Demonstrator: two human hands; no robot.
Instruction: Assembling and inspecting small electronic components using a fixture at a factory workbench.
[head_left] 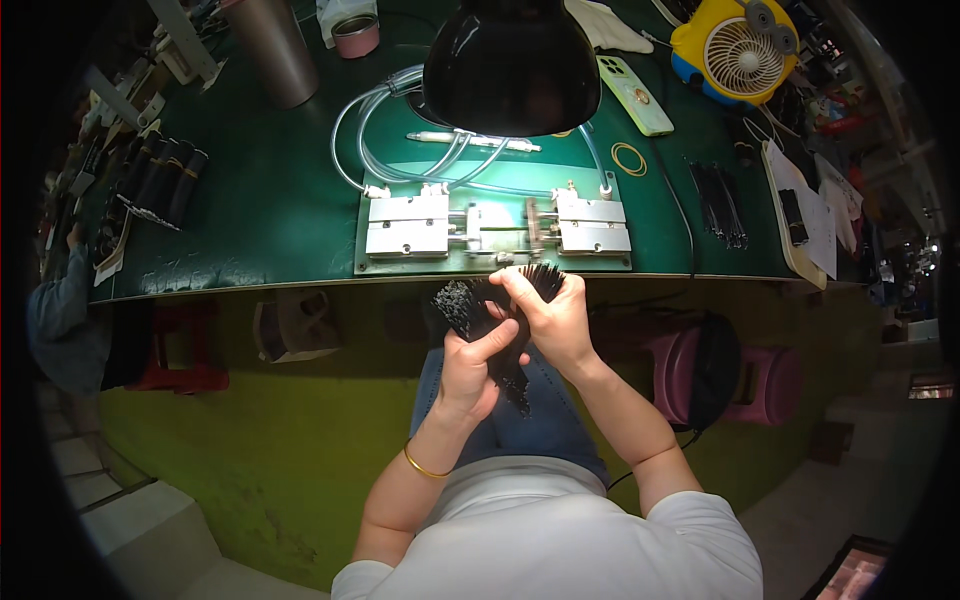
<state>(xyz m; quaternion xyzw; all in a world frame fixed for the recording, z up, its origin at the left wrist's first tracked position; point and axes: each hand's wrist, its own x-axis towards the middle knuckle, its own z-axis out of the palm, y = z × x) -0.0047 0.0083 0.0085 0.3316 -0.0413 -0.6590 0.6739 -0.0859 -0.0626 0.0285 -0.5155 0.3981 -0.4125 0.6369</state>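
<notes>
Just in front of the table edge, above my lap, both hands grip a bundle of thin black wires [512, 385]. My left hand [470, 372] is closed round one part of it, thumb on top, and a dense cluster of pale-tipped ends fans out above that thumb. My right hand [556, 322] pinches another part, with dark ends sticking up past its fingers. Right beyond the hands stands a fixture with two silver pneumatic cylinders [408, 228] on a green plate; its middle jaws look blurred. I cannot tell whether the wires are tied together.
A black lamp head [510, 70] hangs over the fixture, with clear air tubes [345, 140] and a pen [475, 141] behind. To the right are a phone [636, 95], rubber bands [629, 158], loose black wires [718, 205] and a yellow fan [745, 55]. Tied black bundles [165, 180] lie left.
</notes>
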